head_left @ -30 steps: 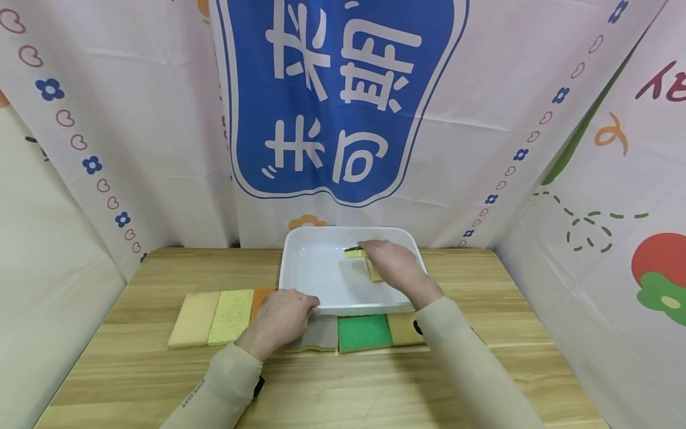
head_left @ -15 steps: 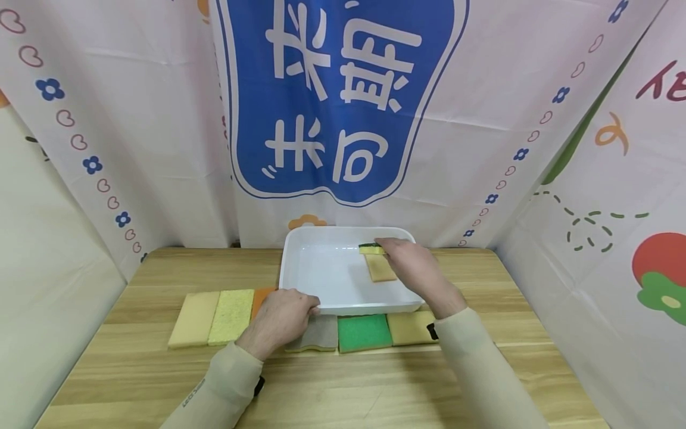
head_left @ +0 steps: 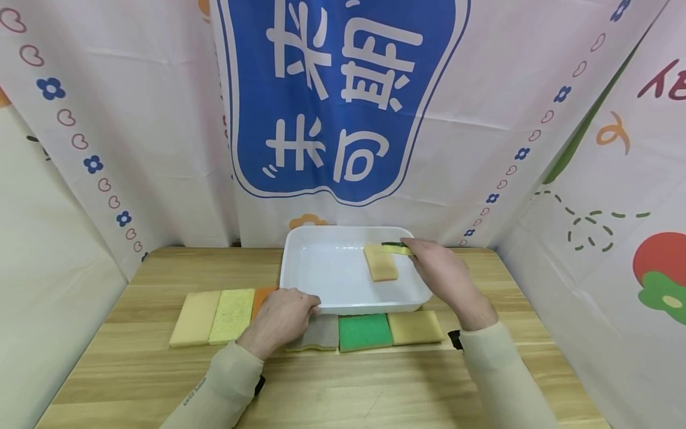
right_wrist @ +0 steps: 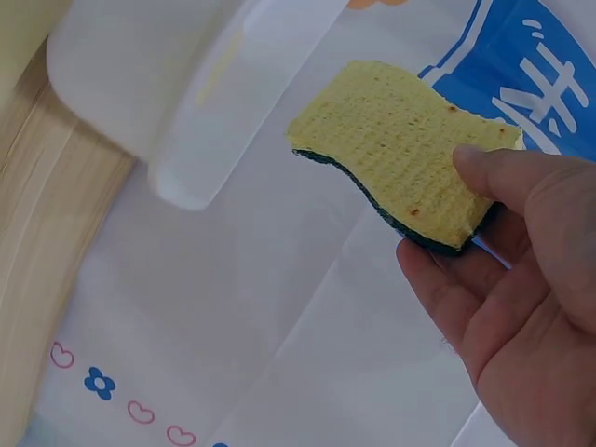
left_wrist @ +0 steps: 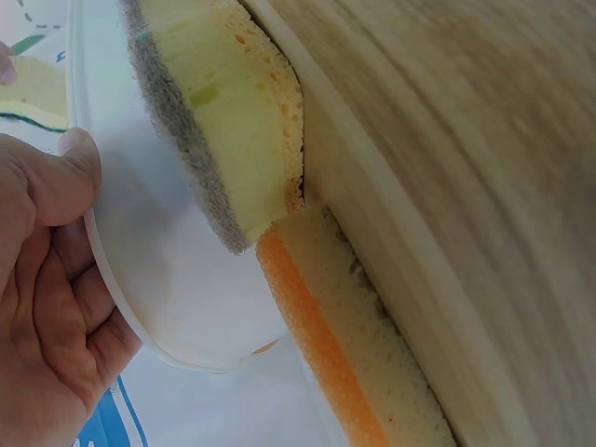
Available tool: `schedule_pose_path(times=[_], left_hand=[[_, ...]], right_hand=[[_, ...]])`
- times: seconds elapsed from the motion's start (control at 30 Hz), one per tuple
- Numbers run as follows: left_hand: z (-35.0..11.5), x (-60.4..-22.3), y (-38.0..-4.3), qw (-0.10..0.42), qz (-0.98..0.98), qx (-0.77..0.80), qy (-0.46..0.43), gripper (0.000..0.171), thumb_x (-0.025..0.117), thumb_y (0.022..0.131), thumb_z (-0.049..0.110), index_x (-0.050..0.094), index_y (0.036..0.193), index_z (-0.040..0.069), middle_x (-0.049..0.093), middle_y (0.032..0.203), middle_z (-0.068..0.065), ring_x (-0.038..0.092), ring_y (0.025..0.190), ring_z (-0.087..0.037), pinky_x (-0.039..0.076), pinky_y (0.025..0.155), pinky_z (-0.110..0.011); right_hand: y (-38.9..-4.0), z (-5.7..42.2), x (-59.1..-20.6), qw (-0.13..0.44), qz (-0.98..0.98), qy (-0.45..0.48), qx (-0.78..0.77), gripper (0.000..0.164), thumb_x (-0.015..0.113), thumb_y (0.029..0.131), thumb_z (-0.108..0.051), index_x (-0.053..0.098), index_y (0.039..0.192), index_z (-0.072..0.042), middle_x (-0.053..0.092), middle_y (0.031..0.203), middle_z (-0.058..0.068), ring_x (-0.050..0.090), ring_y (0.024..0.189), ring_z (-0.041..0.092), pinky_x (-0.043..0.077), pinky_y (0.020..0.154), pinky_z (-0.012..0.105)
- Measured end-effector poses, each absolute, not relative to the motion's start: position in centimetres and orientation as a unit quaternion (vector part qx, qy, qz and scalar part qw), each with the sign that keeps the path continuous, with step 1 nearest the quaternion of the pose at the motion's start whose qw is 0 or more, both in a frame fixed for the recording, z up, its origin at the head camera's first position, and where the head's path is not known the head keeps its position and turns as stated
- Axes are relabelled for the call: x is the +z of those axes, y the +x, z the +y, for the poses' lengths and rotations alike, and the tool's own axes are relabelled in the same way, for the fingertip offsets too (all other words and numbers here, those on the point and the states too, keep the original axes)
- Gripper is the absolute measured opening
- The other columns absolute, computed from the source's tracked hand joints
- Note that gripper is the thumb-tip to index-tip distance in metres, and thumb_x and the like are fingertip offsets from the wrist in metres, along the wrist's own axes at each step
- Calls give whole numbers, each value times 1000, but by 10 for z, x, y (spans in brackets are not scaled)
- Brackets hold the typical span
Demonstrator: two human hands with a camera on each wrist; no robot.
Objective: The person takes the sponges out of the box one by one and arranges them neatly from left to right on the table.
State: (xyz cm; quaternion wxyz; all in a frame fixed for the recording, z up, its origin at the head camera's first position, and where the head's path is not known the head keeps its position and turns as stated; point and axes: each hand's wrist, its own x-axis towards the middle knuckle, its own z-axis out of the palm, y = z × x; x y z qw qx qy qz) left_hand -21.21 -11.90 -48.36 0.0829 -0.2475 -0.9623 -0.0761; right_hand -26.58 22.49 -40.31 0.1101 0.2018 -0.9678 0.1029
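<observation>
My left hand (head_left: 283, 319) grips the near left rim of a white rectangular tray (head_left: 321, 289), thumb over the edge in the left wrist view. Between the thumb and fingers of my right hand (head_left: 443, 274) is a wavy-edged sponge (right_wrist: 396, 149), yellow with a dark green scouring layer underneath. I hold it over the tray's right side. Flat inside the tray, to the right, lies a tan sponge (head_left: 382, 265). In front of the tray sit a grey-topped sponge (head_left: 315, 333), a green-topped sponge (head_left: 365, 332) and another tan sponge (head_left: 415, 328).
Farther left on the wooden table (head_left: 145, 357) lie a pale cream sponge (head_left: 195, 319) and a yellow sponge (head_left: 231, 316). An orange-topped sponge (left_wrist: 326, 345) is partly hidden by my left hand in the head view. Printed curtains (head_left: 177, 119) hang behind the table.
My right hand has moved to the right, carrying the yellow and dark green sponge, which uncovers the tan sponge in the tray. My left hand stays at the rim.
</observation>
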Motion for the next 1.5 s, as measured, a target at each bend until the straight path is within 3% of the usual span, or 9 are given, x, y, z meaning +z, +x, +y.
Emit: schedule_pose_path(times=[0.2, 0.43, 0.8, 0.97, 1.23, 1.5], left_hand=[[-119, -484, -212, 82, -963, -76, -246, 19, 85, 109, 24, 85, 90, 18, 77, 73, 2, 54, 61, -9, 49, 51, -32], [-119, -484, -213, 82, -963, -76, -247, 20, 85, 109, 24, 84, 90, 19, 77, 73, 2, 54, 61, -9, 49, 52, -32], [-119, -483, -212, 80, -962, -77, -248, 19, 85, 109, 24, 84, 90, 19, 78, 74, 1, 55, 61, -10, 50, 52, -33], [-120, -483, -213, 79, -962, -78, -249, 19, 85, 109, 23, 84, 90, 19, 78, 75, 1, 55, 61, -10, 49, 52, -32], [-119, -483, -213, 83, -961, -77, -251, 18, 86, 109, 23, 85, 91, 18, 79, 76, 1, 54, 61, -9, 49, 51, -32], [-119, -483, -213, 79, -962, -81, -250, 19, 86, 108, 22, 84, 90, 17, 78, 74, 1, 53, 60, -10, 47, 50, -31]], right_hand=[[-258, 242, -402, 119, -969, 190, 107, 41, 64, 121, -12, 69, 161, -13, 79, 156, 14, 80, 138, 42, 68, 112, 63], [-253, 260, -404, 145, -963, 202, 108, 30, 63, 121, -10, 74, 149, -12, 84, 144, 12, 83, 129, 38, 70, 106, 61], [-250, 286, -412, 153, -965, 189, 95, 32, 64, 120, -7, 73, 151, -7, 84, 142, 16, 82, 129, 43, 70, 103, 63], [-250, 297, -417, 156, -965, 186, 99, 38, 65, 118, -3, 72, 155, -7, 82, 147, 18, 80, 134, 45, 68, 108, 64], [-255, 313, -429, 150, -967, 182, 99, 51, 68, 113, 4, 65, 163, -10, 80, 147, 24, 82, 127, 49, 70, 98, 66], [-259, 320, -441, 148, -969, 178, 91, 34, 73, 112, 0, 77, 145, -8, 86, 133, 21, 84, 121, 48, 70, 97, 67]])
